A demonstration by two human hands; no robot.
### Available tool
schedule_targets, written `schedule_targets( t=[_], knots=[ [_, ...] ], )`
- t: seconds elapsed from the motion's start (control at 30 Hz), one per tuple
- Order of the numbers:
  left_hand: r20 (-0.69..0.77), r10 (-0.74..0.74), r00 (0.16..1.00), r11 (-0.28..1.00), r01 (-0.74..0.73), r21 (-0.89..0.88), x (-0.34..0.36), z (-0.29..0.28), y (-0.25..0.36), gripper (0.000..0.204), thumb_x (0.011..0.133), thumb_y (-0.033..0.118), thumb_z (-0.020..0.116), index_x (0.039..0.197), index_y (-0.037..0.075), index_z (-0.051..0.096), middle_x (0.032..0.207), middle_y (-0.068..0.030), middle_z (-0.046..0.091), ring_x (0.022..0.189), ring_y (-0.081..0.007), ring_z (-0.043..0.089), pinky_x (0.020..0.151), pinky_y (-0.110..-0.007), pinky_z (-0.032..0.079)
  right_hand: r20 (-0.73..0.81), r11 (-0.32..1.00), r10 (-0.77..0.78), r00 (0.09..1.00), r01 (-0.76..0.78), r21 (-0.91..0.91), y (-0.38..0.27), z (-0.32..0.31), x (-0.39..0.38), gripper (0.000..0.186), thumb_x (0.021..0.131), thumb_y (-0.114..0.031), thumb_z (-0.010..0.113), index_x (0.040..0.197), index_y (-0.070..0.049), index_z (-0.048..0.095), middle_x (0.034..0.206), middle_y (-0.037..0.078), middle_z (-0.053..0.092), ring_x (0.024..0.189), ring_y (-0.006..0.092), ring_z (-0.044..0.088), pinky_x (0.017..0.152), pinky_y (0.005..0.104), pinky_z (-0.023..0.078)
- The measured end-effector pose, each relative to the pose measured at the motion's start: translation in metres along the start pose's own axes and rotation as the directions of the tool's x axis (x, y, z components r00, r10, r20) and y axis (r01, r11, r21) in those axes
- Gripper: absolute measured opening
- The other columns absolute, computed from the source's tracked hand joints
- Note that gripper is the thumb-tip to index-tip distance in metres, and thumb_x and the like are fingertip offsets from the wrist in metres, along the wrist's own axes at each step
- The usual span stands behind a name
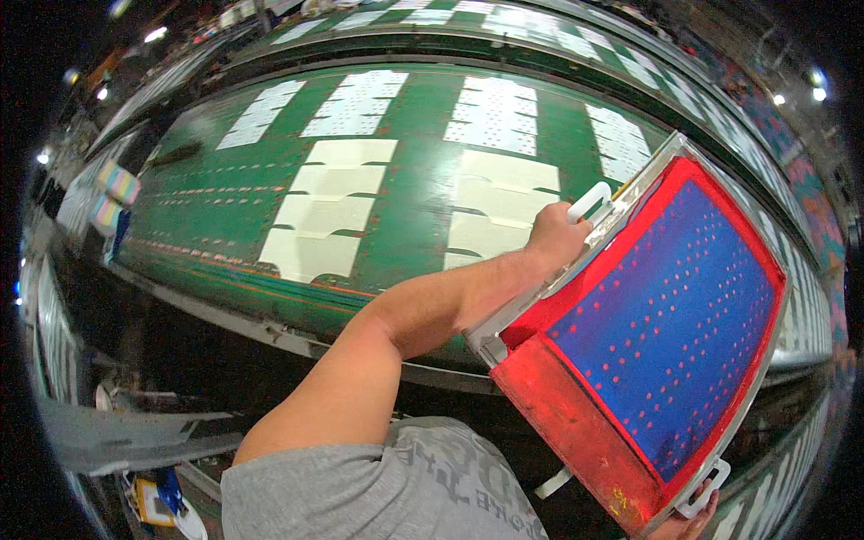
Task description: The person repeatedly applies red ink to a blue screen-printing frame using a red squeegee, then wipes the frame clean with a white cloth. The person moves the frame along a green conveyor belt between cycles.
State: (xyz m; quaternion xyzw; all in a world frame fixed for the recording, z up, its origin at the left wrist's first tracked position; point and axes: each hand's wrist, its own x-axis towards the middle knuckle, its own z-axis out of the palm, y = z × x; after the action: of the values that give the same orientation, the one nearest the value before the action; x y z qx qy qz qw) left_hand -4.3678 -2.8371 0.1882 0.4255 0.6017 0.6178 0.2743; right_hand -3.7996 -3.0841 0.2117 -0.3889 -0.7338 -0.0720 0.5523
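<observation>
A person in a grey shirt (432, 472) holds up a framed screen (657, 333) at the right side of a long green bench (420, 202), its face tilted and turned aslant to the bench edge. The left hand (553, 236) is clamped at the screen's upper-left side, fingers curled in at a white handle (591, 202). The right hand (700, 520), mostly cut off by the picture's lower edge, is at a second white handle (706, 489) near the screen's bottom corner; how tightly its fingers are closed cannot be told. The screen carries a blue panel (675, 310) scattered with small reddish dots, bordered in bright red, with a broad, smeared red strip (576, 432) along its lower-left end. A pale tab (553, 483) juts out beside that strip.

On the bench, cream sheets (328, 209) with notched, dark-edged cuts lie in two columns left of the screen; behind them, white sheets (492, 112) marked with dots sit in a row. Farther back, a second green bench (382, 29) bears more pale sheets. Coloured stacks (117, 183) stand at the near bench's left end.
</observation>
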Motion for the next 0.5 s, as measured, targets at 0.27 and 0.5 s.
schedule_targets(
  t=[0.27,0.5],
  knots=[
    [-0.368,0.106,0.924,0.967,-0.01,0.255,0.019,-0.171,-0.052,0.033,0.093,0.03,0.079,0.103,-0.001,0.08,0.086,-0.0153,0.076,0.079,-0.0247,0.071,0.076,-0.045,0.056,0.267,0.413,0.589,0.763,-0.568,0.712,-0.008,0.135,0.037,0.074,0.111,-0.05,0.047,0.166,-0.001,0.039,0.165,0.026,0.045,0.151,0.0437,0.046,0.125,0.0629,0.039],
    [-0.529,-0.075,0.845,0.995,0.099,0.016,0.022,-0.404,-0.097,0.029,0.101,0.028,0.074,0.1,0.0,0.08,0.084,-0.0088,0.075,0.076,-0.0191,0.067,0.074,-0.041,0.054,0.453,0.273,0.4,0.797,-0.575,0.771,-0.138,0.312,0.047,0.071,0.106,-0.045,0.056,0.158,0.002,0.046,0.161,0.028,0.053,0.15,0.0429,0.049,0.127,0.0573,0.04]
  ],
)
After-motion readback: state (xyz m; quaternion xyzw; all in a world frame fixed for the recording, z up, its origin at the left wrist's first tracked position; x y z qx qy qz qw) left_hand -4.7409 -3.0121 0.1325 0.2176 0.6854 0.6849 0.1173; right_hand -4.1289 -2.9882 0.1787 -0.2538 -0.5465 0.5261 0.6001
